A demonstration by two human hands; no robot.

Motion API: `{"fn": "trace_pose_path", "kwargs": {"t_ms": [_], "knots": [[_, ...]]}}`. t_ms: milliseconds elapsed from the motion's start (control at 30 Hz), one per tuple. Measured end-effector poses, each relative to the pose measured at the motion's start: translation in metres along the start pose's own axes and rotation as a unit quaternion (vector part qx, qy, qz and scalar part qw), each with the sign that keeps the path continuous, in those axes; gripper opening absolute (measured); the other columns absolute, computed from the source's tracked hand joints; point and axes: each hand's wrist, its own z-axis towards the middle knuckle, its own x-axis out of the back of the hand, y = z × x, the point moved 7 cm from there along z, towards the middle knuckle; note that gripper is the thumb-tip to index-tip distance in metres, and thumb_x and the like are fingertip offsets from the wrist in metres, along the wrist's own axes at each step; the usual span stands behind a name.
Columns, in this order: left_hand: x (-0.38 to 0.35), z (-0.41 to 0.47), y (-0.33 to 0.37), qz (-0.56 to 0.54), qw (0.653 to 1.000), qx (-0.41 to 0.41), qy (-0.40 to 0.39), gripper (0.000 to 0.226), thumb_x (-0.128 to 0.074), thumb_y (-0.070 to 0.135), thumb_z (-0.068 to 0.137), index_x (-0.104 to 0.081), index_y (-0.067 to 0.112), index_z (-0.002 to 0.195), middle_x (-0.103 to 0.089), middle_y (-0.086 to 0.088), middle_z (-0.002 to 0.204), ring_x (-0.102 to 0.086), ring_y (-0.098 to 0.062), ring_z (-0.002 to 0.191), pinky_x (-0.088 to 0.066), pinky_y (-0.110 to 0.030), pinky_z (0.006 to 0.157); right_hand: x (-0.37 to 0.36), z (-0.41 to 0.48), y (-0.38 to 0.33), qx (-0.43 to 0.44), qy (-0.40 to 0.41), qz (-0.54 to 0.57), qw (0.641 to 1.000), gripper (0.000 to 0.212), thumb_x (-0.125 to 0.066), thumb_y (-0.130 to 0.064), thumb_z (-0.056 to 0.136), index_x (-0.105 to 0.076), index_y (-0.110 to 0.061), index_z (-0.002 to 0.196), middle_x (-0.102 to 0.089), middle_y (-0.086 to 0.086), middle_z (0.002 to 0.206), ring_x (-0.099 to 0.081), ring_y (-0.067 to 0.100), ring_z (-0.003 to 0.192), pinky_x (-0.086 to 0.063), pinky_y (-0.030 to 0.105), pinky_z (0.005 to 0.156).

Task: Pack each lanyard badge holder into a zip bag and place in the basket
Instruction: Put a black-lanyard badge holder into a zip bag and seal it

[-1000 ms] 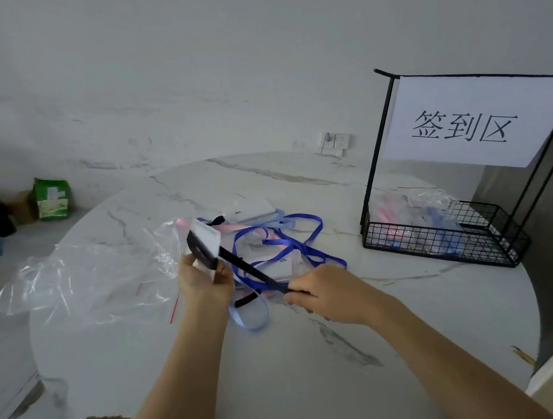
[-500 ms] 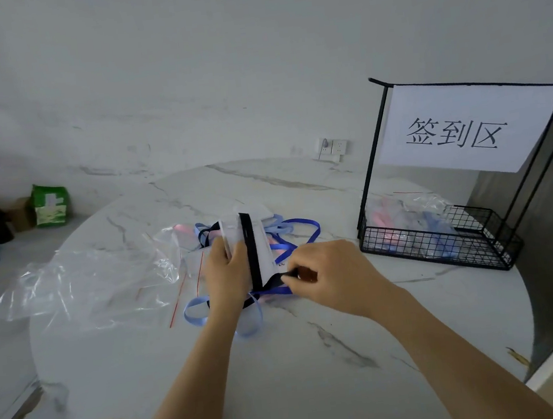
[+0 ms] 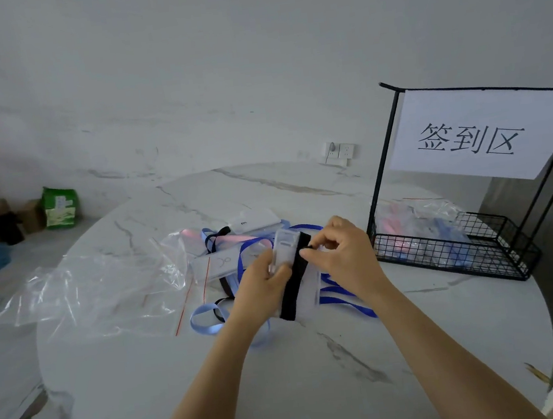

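Above basket (image 3: pixel 445 255), sign (image 3: pixel 441 159) "签到区"

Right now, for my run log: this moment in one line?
left hand: grips badge holder | right hand: pinches black lanyard across holder | zip bags: on table | basket: holds packed bags

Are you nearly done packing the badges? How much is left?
Not nearly. Done: some filled zip bags already lie in the basket; I cannot count them. In hand: the left hand holds a clear badge holder while the right hand pinches its black lanyard wrapped across it. Left: bagging this one, plus more holders and blue lanyards loose on the table, beside empty zip bags.
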Motion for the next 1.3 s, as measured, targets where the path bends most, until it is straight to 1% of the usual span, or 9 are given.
{"fn": "trace_pose_path", "kwargs": {"t_ms": [233,367,467,600,733,867,1100,1200,1300], "knots": [[-0.003,-0.002,0.002,-0.055,0.997,0.004,-0.048,0.024,-0.044,0.014,0.092,-0.052,-0.007,0.098,-0.05,-0.012,0.079,-0.046,-0.019,0.071,-0.039,-0.033,0.065,-0.017,0.009,0.023,-0.051,-0.034,0.093,0.994,0.026,-0.071,-0.006,0.075,-0.056,-0.02,0.06,-0.045,-0.01,0.1,-0.043,0.004,0.101,-0.026,-0.003,0.077],[-0.009,-0.006,0.004,-0.051,0.996,-0.003,-0.077,0.022,-0.043,0.011,0.093,-0.055,-0.007,0.095,-0.051,-0.01,0.076,-0.046,-0.017,0.067,-0.037,-0.02,0.056,-0.028,0.007,0.041,-0.093,-0.117,0.192,0.97,0.024,-0.065,-0.002,0.077,-0.05,-0.02,0.072,-0.05,-0.009,0.12,-0.046,0.003,0.115,-0.04,0.03,0.097],[-0.015,-0.007,0.003,-0.033,0.993,-0.003,-0.11,0.02,-0.043,0.012,0.094,-0.058,-0.002,0.095,-0.058,-0.005,0.077,-0.052,-0.013,0.067,-0.04,-0.019,0.058,-0.034,0.001,0.049,-0.119,-0.179,0.286,0.934,0.031,-0.065,-0.012,0.068,-0.048,-0.026,0.089,-0.053,-0.005,0.125,-0.048,0.012,0.121,-0.044,0.038,0.096],[-0.018,-0.011,0.005,-0.024,0.991,-0.01,-0.134,0.018,-0.043,0.014,0.094,-0.061,0.013,0.09,-0.063,0.004,0.079,-0.059,-0.007,0.07,-0.047,-0.019,0.065,-0.04,-0.005,0.054,-0.136,-0.235,0.374,0.887,0.063,-0.068,-0.019,0.057,-0.048,-0.039,0.114,-0.059,0.001,0.116,-0.058,0.021,0.104,-0.048,0.041,0.09],[-0.016,-0.014,0.008,-0.026,0.99,-0.012,-0.14,0.029,-0.04,0.027,0.097,-0.06,0.008,0.089,-0.062,0.0,0.078,-0.058,-0.012,0.072,-0.048,-0.03,0.072,-0.04,-0.009,0.054,-0.135,-0.255,0.345,0.893,0.053,-0.061,-0.01,0.063,-0.057,-0.037,0.109,-0.059,0.007,0.097,-0.059,0.019,0.084,-0.049,0.034,0.08],[-0.011,-0.016,0.01,-0.007,0.993,-0.019,-0.113,0.038,-0.031,0.028,0.1,-0.058,0.02,0.075,-0.061,0.008,0.07,-0.057,0.003,0.062,-0.044,-0.011,0.062,-0.044,-0.014,0.056,-0.159,-0.253,0.348,0.889,0.038,-0.055,-0.004,0.067,-0.063,-0.025,0.098,-0.063,0.003,0.089,-0.059,0.015,0.079,-0.049,0.028,0.074],[-0.007,-0.011,0.002,0.033,0.996,0.016,-0.087,0.038,-0.029,0.029,0.099,-0.046,0.01,0.07,-0.044,-0.008,0.066,-0.041,-0.016,0.062,-0.033,-0.022,0.057,-0.055,-0.019,0.064,-0.21,-0.244,0.365,0.874,0.036,-0.055,-0.009,0.069,-0.061,-0.018,0.104,-0.06,0.005,0.093,-0.055,0.018,0.086,-0.047,0.028,0.072],[-0.001,-0.009,0.0,0.031,0.999,0.022,-0.028,0.038,-0.031,0.025,0.098,-0.039,0.011,0.063,-0.032,-0.003,0.055,-0.029,-0.012,0.052,-0.026,-0.027,0.056,-0.052,-0.018,0.07,-0.247,-0.203,0.379,0.869,0.024,-0.047,0.0,0.086,-0.06,-0.017,0.098,-0.058,0.005,0.087,-0.053,0.017,0.077,-0.047,0.027,0.063],[0.01,-0.007,-0.005,0.015,0.998,0.026,0.051,0.043,-0.034,0.034,0.098,-0.055,0.001,0.08,-0.05,-0.001,0.058,-0.043,-0.016,0.055,-0.038,-0.033,0.061,-0.041,-0.012,0.084,-0.296,-0.082,0.454,0.836,0.016,-0.044,-0.004,0.091,-0.057,-0.013,0.087,-0.056,0.007,0.083,-0.053,0.018,0.073,-0.049,0.028,0.053]]}}
